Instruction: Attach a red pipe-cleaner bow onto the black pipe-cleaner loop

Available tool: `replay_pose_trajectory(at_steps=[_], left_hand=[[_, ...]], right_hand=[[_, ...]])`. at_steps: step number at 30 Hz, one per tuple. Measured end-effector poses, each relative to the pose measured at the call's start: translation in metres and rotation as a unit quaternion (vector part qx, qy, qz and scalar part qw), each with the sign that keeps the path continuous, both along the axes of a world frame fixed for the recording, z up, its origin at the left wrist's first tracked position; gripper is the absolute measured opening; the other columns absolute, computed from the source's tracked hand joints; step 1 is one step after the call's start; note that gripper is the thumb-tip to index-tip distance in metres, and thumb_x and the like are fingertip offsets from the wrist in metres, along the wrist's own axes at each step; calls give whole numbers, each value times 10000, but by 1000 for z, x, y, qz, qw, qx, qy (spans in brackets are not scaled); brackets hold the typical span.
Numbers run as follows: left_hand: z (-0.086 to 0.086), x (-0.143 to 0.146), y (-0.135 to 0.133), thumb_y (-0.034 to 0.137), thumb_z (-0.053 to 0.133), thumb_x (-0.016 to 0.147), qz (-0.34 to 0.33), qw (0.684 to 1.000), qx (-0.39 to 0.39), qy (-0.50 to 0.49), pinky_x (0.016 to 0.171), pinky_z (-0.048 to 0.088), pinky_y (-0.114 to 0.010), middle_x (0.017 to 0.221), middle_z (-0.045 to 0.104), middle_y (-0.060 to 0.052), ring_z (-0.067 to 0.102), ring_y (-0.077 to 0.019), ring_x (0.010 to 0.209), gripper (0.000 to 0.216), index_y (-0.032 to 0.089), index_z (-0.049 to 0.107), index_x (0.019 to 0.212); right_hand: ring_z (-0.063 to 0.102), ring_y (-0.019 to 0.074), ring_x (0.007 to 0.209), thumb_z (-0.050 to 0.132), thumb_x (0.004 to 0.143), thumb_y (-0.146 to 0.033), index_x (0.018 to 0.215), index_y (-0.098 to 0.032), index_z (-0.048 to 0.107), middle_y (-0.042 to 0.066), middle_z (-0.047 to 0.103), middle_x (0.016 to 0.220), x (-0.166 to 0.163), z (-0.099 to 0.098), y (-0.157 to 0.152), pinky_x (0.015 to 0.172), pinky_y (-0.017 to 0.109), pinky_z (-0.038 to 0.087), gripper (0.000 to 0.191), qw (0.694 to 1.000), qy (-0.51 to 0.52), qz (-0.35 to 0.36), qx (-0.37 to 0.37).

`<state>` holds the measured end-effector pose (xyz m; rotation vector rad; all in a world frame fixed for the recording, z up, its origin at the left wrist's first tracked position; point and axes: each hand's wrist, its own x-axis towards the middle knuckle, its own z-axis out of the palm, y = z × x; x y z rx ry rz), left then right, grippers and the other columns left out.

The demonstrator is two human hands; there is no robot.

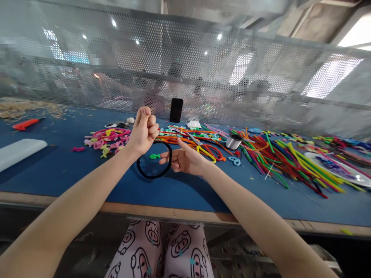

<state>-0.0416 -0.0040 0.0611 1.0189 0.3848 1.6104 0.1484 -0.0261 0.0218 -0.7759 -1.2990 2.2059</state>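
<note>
My left hand (144, 131) is raised over the table in a fist, with a tiny yellowish bit showing at the thumb tip. A fuzzy black ring (153, 177) hangs just beneath this fist and seems gripped in it; the ring's upper left part is hidden by the hand. On the ring's right side my right hand (188, 158) has its fingers stretched out and thumb raised, the fingertips reaching behind the ring. A small bright green piece (154, 156) shows through the ring, close to those fingertips. Whether they touch it, I cannot tell.
Pink twisted pieces (107, 139) lie left of my hands. Beyond are scissors (194, 138), a wire spool (233, 141) and a phone (176, 110) by the perforated screen (162, 50). Coloured pipe cleaners (290, 162) spread rightward near a white plate (362, 179). A red-handled cutter (26, 124) lies far left.
</note>
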Motion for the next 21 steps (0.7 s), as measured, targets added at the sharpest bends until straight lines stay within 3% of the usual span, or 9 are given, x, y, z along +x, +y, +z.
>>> replay_pose_trajectory(at_steps=[4, 6, 8, 10, 12, 14, 16, 18, 21], left_hand=[[-1, -1, 3, 385, 518, 1007, -22, 999, 12, -45, 367, 188, -168, 552, 269, 90, 248, -47, 365, 267, 231, 485, 792], [0, -1, 5, 364, 487, 1022, -29, 997, 9, -69, 373, 211, -166, 540, 288, 87, 269, -50, 365, 271, 229, 499, 788], [0, -3, 7, 378, 454, 1032, -20, 996, -7, -92, 381, 246, -172, 527, 319, 81, 298, -57, 369, 296, 229, 514, 784], [-1, -7, 12, 410, 412, 1040, 4, 993, -31, -116, 388, 274, -183, 515, 354, 72, 323, -64, 373, 341, 226, 525, 777], [-4, -13, 19, 421, 371, 1047, 36, 988, -60, -139, 392, 289, -188, 501, 377, 64, 336, -67, 374, 381, 218, 530, 767], [-8, -20, 26, 416, 386, 1038, 67, 982, -86, -157, 400, 300, -186, 489, 381, 66, 342, -66, 373, 377, 213, 526, 753], [-12, -25, 34, 392, 400, 1027, 99, 975, -112, -162, 407, 305, -181, 484, 380, 70, 341, -62, 374, 373, 208, 501, 719], [-16, -26, 40, 359, 426, 1011, 136, 972, -140, -128, 419, 320, -180, 494, 407, 66, 352, -60, 385, 367, 199, 496, 689], [-23, -18, 43, 460, 535, 953, 172, 975, -136, 43, 491, 402, -200, 624, 582, 10, 482, -76, 483, 379, 177, 587, 705]], right_hand=[[481, 56, 561, 783, 797, -354, 950, -143, 748, 57, 743, 858, 4, 0, -3, 540, 188, 406, 263, 996, 2, -38, 75], [506, 65, 575, 803, 768, -385, 955, -164, 738, 33, 721, 842, 6, 0, 0, 545, 203, 418, 296, 991, -6, -63, 122], [527, 80, 586, 754, 806, -441, 941, -175, 722, 28, 703, 851, 10, 1, 6, 546, 222, 426, 300, 967, -28, -125, 220], [540, 100, 594, 665, 875, -433, 913, -177, 707, 27, 677, 822, 17, 2, 14, 568, 245, 440, 262, 902, -75, -212, 367], [566, 135, 645, 578, 930, -339, 927, -175, 704, 33, 650, 790, 26, 5, 23, 632, 275, 461, 207, 797, -147, -273, 519], [603, 182, 772, 501, 957, -244, 955, -167, 709, 70, 660, 850, 37, 6, 31, 736, 314, 475, 221, 680, -225, -278, 640], [615, 223, 874, 437, 977, -199, 998, -161, 708, 110, 676, 926, 47, 6, 37, 808, 350, 476, 275, 588, -295, -257, 708], [618, 247, 922, 389, 997, -185, 1063, -161, 701, 132, 690, 976, 53, 5, 42, 851, 376, 479, 320, 528, -346, -240, 738], [616, 263, 958, 362, 1018, -188, 1131, -159, 694, 146, 702, 1027, 57, 2, 45, 887, 395, 481, 351, 473, -383, -229, 760]])
